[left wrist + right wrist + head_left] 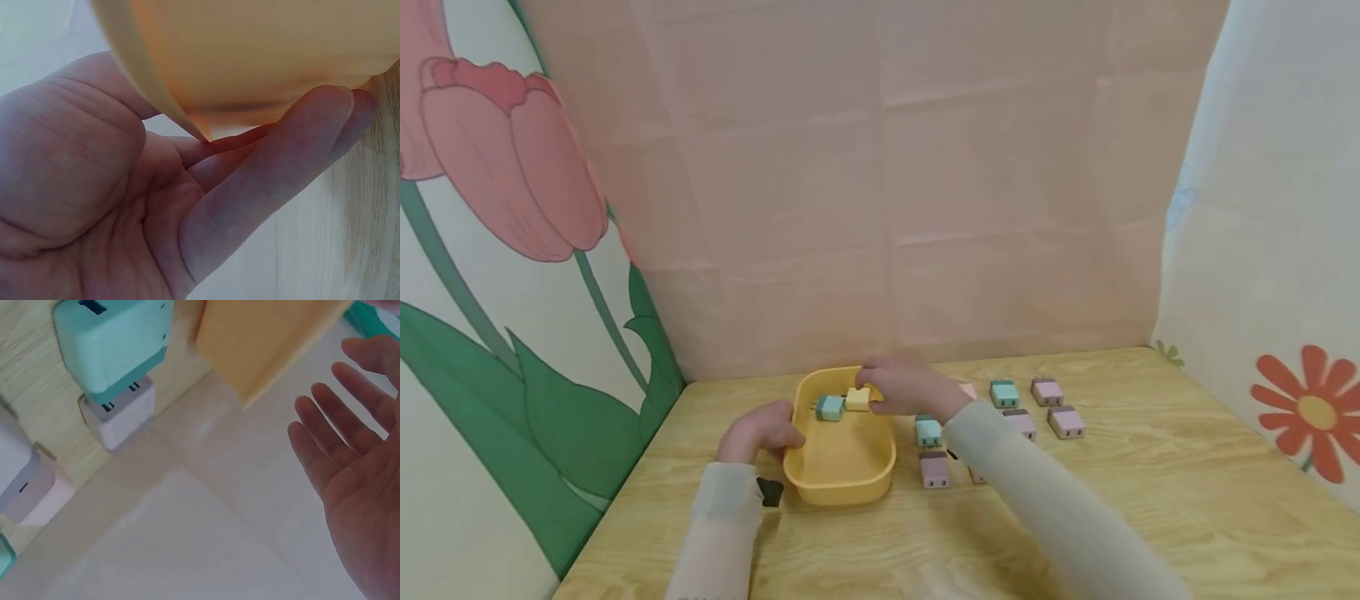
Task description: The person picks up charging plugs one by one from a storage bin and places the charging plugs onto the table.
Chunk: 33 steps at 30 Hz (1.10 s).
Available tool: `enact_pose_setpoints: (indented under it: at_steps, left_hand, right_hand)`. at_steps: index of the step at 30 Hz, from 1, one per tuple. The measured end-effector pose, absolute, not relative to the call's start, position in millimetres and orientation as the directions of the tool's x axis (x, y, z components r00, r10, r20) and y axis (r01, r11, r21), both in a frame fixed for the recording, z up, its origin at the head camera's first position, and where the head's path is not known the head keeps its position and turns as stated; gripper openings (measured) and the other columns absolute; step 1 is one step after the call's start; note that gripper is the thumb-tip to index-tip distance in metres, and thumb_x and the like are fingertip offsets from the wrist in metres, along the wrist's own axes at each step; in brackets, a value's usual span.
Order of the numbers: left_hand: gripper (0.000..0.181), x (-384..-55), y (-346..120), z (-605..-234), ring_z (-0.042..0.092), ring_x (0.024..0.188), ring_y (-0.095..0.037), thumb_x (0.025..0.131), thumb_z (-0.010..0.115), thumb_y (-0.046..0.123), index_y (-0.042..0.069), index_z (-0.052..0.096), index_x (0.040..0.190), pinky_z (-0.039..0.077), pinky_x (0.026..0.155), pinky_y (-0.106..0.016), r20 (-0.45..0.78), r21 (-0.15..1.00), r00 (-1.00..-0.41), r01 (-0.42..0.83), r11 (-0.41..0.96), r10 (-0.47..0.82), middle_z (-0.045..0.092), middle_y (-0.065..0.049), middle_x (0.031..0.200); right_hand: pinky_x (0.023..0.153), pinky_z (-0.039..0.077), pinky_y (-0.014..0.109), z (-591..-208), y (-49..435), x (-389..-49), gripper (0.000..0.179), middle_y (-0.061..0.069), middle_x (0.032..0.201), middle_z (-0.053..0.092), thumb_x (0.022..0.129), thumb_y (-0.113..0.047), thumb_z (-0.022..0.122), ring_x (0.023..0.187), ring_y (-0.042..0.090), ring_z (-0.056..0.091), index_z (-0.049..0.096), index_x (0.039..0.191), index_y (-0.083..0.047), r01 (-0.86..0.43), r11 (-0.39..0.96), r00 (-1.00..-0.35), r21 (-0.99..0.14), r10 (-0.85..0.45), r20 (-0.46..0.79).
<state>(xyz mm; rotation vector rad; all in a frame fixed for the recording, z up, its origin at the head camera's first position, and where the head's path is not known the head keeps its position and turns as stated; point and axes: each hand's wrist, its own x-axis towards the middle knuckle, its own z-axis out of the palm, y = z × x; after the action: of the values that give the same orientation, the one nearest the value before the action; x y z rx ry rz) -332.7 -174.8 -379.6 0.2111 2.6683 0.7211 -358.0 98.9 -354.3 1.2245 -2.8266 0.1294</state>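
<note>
A yellow plastic bin [842, 454] stands on the table. My left hand [762, 432] grips its left rim, thumb over the edge and fingers against the outer wall; the left wrist view shows the bin wall [262, 56] between thumb and fingers. Inside lie a teal USB charger plug [830, 407] with its prongs showing and a pale yellow charger plug [857, 399] beside it. Over the bin's far right part, my right hand [906, 387] is close to the yellow plug. Its fingers [325, 422] look spread and loosely extended in the right wrist view.
Several charger plugs lie right of the bin, among them a teal one [1004, 393], a lilac one [1066, 422] and another lilac one [935, 470]. My right forearm partly covers some. A pink sheet [880, 208] hangs behind the wooden table [850, 550].
</note>
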Motion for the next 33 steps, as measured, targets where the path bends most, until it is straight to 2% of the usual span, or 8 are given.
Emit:
enact_pose_setpoints:
  at_steps: [8, 15, 22, 28, 33]
  left_hand:
    - [0.023, -332.8, -173.9, -379.2, 0.073, 0.078, -0.020, 0.088, 0.071, 0.009, 0.001, 0.066, 0.109, 0.062, 0.076, -0.033, -0.312, 0.524, -0.919, 0.046, 0.851, 0.242, 0.074, -0.010, 0.094]
    - [0.024, -333.2, -174.2, -379.1, 0.074, 0.078, -0.021, 0.087, 0.071, 0.008, 0.000, 0.065, 0.109, 0.063, 0.076, -0.034, -0.297, 0.542, -0.921, 0.054, 0.838, 0.251, 0.075, -0.011, 0.096]
    - [0.023, -334.2, -173.8, -377.8, 0.074, 0.078, -0.021, 0.087, 0.071, 0.009, 0.001, 0.066, 0.108, 0.062, 0.077, -0.033, -0.296, 0.522, -0.922, 0.063, 0.851, 0.249, 0.074, -0.011, 0.096]
    - [0.025, -333.5, -173.7, -376.9, 0.075, 0.079, -0.022, 0.087, 0.071, 0.009, 0.000, 0.065, 0.110, 0.062, 0.078, -0.035, -0.304, 0.529, -0.921, 0.050, 0.847, 0.244, 0.074, -0.012, 0.096]
    - [0.024, -332.5, -174.1, -378.1, 0.075, 0.078, -0.022, 0.087, 0.071, 0.008, 0.000, 0.065, 0.109, 0.063, 0.076, -0.035, -0.296, 0.538, -0.924, 0.050, 0.841, 0.244, 0.074, -0.012, 0.095]
  right_hand:
    - [0.115, 0.055, 0.047, -368.1, 74.0, -379.1, 0.043, 0.010, 0.146, 0.067, 0.101, -0.023, 0.076, 0.134, 0.031, 0.066, 0.068, 0.142, -0.013, -0.688, 0.725, -0.723, -0.012, -0.687, -0.069]
    - [0.111, 0.057, 0.047, -377.0, 64.9, -387.1, 0.046, 0.010, 0.149, 0.065, 0.102, -0.027, 0.071, 0.131, 0.027, 0.068, 0.066, 0.148, -0.019, -0.642, 0.767, -0.759, 0.018, -0.631, -0.160]
    - [0.119, 0.052, 0.050, -382.0, 64.1, -387.5, 0.050, 0.008, 0.159, 0.058, 0.103, -0.026, 0.069, 0.144, 0.030, 0.061, 0.061, 0.152, -0.023, -0.600, 0.800, -0.786, -0.007, -0.591, -0.182]
    - [0.116, 0.054, 0.046, -387.5, 61.6, -385.9, 0.051, 0.006, 0.158, 0.057, 0.102, -0.019, 0.071, 0.142, 0.028, 0.062, 0.060, 0.151, -0.025, -0.569, 0.820, -0.802, -0.061, -0.570, -0.178]
    - [0.116, 0.055, 0.044, -391.6, 58.6, -385.4, 0.049, 0.007, 0.154, 0.059, 0.102, -0.018, 0.073, 0.142, 0.028, 0.060, 0.061, 0.150, -0.022, -0.589, 0.808, -0.797, -0.005, -0.582, -0.160]
